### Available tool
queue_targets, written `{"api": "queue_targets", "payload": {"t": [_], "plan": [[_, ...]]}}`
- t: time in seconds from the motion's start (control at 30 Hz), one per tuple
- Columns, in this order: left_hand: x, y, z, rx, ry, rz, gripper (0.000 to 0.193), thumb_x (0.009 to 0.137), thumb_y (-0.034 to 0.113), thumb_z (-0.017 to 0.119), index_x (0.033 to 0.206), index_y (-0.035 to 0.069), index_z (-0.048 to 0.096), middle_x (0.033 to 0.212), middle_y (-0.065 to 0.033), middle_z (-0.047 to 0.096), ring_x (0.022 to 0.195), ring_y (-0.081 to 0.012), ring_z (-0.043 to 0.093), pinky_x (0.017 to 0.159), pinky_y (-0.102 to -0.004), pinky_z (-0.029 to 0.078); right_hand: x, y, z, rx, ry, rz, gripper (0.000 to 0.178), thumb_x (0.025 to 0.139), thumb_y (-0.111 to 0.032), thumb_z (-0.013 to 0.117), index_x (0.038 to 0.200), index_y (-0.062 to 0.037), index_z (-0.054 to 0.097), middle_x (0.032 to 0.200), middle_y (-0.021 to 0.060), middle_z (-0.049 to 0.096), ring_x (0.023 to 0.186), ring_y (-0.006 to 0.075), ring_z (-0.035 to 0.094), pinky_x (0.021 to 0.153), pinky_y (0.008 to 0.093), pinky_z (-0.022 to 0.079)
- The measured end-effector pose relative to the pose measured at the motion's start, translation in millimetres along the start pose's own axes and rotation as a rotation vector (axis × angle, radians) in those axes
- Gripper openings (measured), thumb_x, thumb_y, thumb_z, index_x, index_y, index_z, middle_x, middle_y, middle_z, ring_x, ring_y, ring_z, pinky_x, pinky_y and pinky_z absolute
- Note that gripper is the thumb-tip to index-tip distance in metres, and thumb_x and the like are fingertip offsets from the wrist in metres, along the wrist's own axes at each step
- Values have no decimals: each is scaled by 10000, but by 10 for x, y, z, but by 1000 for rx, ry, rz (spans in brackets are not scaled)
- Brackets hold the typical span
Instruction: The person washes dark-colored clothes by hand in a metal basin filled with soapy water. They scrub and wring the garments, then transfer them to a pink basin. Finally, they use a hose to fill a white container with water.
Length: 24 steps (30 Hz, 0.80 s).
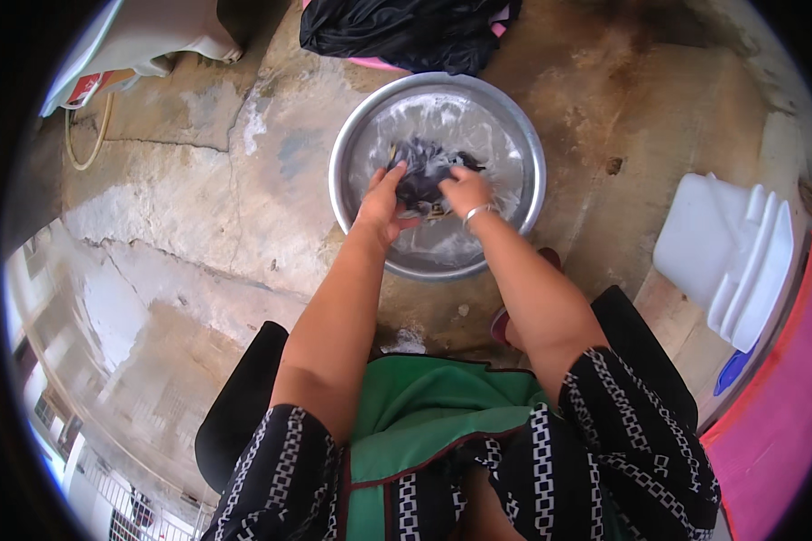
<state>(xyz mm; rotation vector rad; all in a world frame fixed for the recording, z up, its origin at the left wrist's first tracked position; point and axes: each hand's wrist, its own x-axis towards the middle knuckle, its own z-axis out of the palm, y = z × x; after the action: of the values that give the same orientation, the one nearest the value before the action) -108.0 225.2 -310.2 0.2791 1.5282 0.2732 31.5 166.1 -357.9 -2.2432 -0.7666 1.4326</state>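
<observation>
A round metal basin [338,171] stands on the floor in front of me, with sudsy water in it. Inside lies a bunched dark wet cloth [419,180], blurred by motion, with small yellowish patches. My left hand [385,200] grips its left side, fingers on top and thumb lower down. On the opposite side my right hand [467,191], with a silvery bracelet [478,213] at the wrist, is closed on the cloth. The fingertips of both hands are partly hidden in the folds.
Beyond the basin, black fabric [406,32] is heaped over something pink. A white plastic tub [717,243] lies to the right, near a pink panel [776,406]. At far left are a pale plastic object [171,32] and a hose [86,153]. The concrete floor [189,216] is cracked and wet.
</observation>
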Motion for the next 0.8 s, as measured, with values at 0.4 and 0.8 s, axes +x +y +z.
{"api": "queue_targets", "payload": {"t": [0.4,0.8], "plan": [[63,-182,220,-351,-252,17,268,892,207,376,1011,19,526,868,-137,592,755,-258,593,675,-415,502,-356,-596,45,193,196,-343,197,718,-147,589,848,1,583,782,136,615,722,282,602,657,374,463],[233,-182,-93,-515,-764,25,294,922,286,385,995,42,530,894,-125,588,784,-264,591,687,-394,496,-877,-659,409,166,383,-681,228,689,-217,639,843,-56,588,849,176,592,848,336,586,716,423,461]]}}
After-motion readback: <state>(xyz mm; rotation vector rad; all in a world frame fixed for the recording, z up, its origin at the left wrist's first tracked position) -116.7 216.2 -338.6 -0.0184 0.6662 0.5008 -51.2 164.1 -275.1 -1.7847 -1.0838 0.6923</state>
